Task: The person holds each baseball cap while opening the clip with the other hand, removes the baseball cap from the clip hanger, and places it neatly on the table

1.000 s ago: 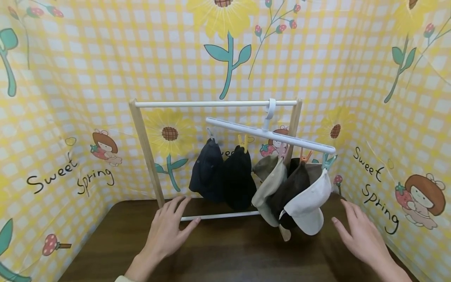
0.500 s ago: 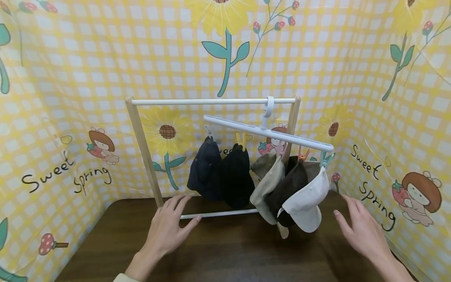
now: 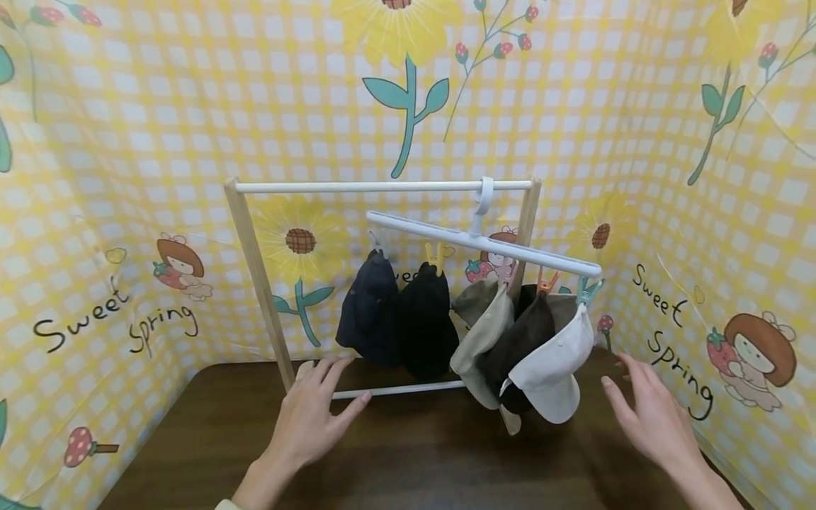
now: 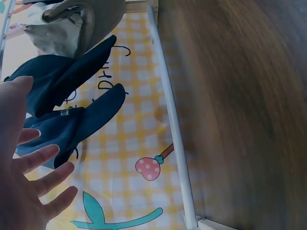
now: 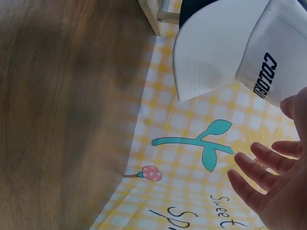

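A white hanger (image 3: pixel 484 242) hooks over the top bar of a wooden rack (image 3: pixel 382 187) and tilts down to the right. Clips hold several caps under it: a navy cap (image 3: pixel 368 312), a black cap (image 3: pixel 427 322), a beige cap (image 3: pixel 487 340), a dark brown cap (image 3: pixel 525 340) and a white cap (image 3: pixel 554 365) with dark lettering in the right wrist view. To the lower left, my left hand (image 3: pixel 315 414) is held with fingers spread, holding nothing, near the rack's lower bar (image 3: pixel 401 389). Right of the white cap, my right hand (image 3: pixel 650 414) has its fingers extended and holds nothing.
A dark brown wooden table (image 3: pixel 408 453) carries the rack. Yellow checked cloth (image 3: pixel 159 142) with printed flowers surrounds it at the back and both sides. The rack's left post (image 3: pixel 258 283) stands behind my left hand.
The view shifts slightly, so the rack and caps appear a little further left. My left hand moves slightly right against the rack. The caps still hang from the hanger.
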Demonstrator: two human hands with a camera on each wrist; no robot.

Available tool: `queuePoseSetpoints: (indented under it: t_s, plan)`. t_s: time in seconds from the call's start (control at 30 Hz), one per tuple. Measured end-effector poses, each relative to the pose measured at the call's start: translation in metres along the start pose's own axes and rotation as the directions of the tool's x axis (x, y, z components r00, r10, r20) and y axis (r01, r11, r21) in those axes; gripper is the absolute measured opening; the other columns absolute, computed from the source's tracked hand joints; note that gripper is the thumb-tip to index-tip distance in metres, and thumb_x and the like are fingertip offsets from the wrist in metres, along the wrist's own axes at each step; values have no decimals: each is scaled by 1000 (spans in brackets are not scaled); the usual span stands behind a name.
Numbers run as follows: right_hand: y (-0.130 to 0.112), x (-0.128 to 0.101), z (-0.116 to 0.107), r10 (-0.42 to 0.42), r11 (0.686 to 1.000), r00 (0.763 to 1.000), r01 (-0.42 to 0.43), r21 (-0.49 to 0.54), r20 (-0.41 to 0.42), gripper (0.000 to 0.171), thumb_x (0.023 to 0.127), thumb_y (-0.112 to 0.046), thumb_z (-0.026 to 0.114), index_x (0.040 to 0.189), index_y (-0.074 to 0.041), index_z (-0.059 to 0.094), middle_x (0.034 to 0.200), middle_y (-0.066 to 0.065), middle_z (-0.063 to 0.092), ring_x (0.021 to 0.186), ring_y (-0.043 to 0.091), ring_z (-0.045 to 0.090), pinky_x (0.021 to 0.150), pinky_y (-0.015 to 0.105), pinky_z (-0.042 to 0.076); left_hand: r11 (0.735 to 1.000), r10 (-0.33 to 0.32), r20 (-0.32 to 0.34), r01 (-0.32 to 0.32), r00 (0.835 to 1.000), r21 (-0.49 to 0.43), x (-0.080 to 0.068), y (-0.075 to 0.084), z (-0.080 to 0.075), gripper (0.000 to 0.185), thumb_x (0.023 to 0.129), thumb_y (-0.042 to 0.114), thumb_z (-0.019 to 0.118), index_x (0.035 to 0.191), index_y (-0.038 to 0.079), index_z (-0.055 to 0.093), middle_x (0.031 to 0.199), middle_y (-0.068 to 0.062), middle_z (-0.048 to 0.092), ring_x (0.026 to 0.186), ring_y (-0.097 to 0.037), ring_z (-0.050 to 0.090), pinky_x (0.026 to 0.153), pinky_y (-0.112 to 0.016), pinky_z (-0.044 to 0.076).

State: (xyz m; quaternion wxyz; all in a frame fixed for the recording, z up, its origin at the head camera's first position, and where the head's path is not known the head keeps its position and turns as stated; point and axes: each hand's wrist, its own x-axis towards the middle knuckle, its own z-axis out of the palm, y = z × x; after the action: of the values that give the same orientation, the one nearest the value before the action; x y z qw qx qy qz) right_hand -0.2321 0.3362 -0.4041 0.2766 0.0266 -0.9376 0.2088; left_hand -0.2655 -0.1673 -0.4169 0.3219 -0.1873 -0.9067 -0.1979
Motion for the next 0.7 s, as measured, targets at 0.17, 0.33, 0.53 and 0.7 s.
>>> queuePoseSetpoints:
  t_s: [0.17, 0.33, 0.53, 0.7]
  plan:
    - [-3, 3, -2, 4, 1000, 1000, -3, 13, -18, 57, 107, -38, 52, 147, 1, 46, 131, 22, 57, 113, 44, 59, 73, 64, 49, 1000, -14, 15, 14, 1000, -25, 2, 4, 1, 62, 91, 55, 72, 139, 18, 61, 130, 0, 64, 112, -25, 61, 79, -48, 56]
    - [-6, 4, -4, 0, 1000, 999, 0, 22, -33, 55, 107, -37, 52, 145, 3, 48, 127, 21, 60, 110, 44, 61, 74, 63, 50, 1000, -22, 37, 23, 999, -21, 4, 7, 2, 63, 91, 57, 71, 139, 17, 61, 130, -1, 65, 107, -25, 62, 78, -46, 56]
    - [-8, 7, -5, -2, 999, 999, 4, 40, -46, 53, 107, -35, 52, 143, 3, 49, 124, 21, 61, 107, 42, 63, 75, 60, 52, 999, -21, 52, 23, 998, -38, 6, 11, 3, 66, 93, 64, 64, 140, 18, 60, 130, 0, 65, 100, -26, 68, 75, -45, 57]
    - [-11, 11, -7, 10, 999, 999, -9, 41, -41, 53, 107, -38, 51, 143, 1, 50, 123, 19, 62, 106, 41, 63, 74, 60, 52, 998, -3, 41, 5, 999, -56, 8, 15, 4, 62, 91, 54, 72, 139, 15, 61, 127, -3, 66, 94, -25, 67, 75, -43, 54]
